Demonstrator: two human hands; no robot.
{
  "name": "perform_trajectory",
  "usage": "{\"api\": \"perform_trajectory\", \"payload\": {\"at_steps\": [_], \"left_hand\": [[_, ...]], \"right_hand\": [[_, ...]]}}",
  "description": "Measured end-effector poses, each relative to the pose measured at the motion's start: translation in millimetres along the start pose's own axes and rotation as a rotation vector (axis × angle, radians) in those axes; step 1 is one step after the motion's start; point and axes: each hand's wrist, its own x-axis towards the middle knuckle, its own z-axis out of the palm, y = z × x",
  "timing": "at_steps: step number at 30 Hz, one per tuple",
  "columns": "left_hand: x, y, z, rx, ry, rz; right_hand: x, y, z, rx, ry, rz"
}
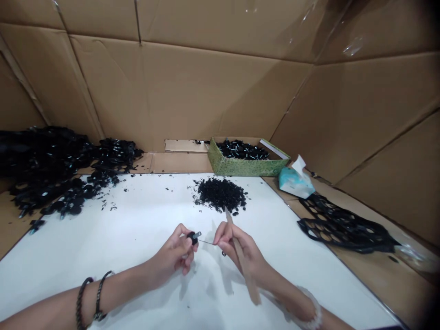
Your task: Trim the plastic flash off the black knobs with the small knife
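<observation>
Left hand (pixel 173 254) pinches a small black part (pixel 193 237) at lower center, a thin wire (pixel 206 242) running level to the nearby right hand (pixel 237 243) clamped on a wooden stick (pixel 251 288)

A small black plastic part (pixel 193 237) with a metal tab sits at lower centre, pinched in the left hand (pixel 171 256). A thin dark wire (pixel 206 242) spans the gap to the right hand (pixel 233 245), which also grips a flat wooden stick (pixel 249 284), slanting past the palm.

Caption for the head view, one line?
Left hand holds a small black part with a metal tab; right hand grips a wooden stick and thin wire.
</observation>
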Motion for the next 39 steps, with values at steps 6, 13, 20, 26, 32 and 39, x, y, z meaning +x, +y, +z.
{"api": "perform_trajectory", "payload": {"at_steps": [6, 13, 20, 26, 32, 39], "left_hand": [[6.4, 0.8, -5.4, -0.038, 0.179, 0.017], [7.9, 2.7, -8.8, 0.012, 0.085, 0.028], [7.8, 1.1, -9.8, 0.059, 0.034, 0.044], [11.9, -6.9, -9.5, 0.035, 0.041, 0.068], [15.7, -6.6, -7.7, 0.059, 0.045, 0.064], [10.9, -4.2, -9.3, 0.033, 0.034, 0.058]], "right_hand": [[-8.4, -20.9, -7.6, -0.184, 0.012, -0.228], [5.8, -26.3, -50.0, -0.418, 0.747, -0.469], [50.1, 17.4, -86.9, -0.513, 0.647, -0.032], [69.5, 47.7, -94.6, -1.114, 0.479, 0.166], [67.4, 55.3, -84.4, -1.263, 0.296, 0.042], [64.1, 52.3, -78.6, -1.309, 0.396, 0.040]]}}
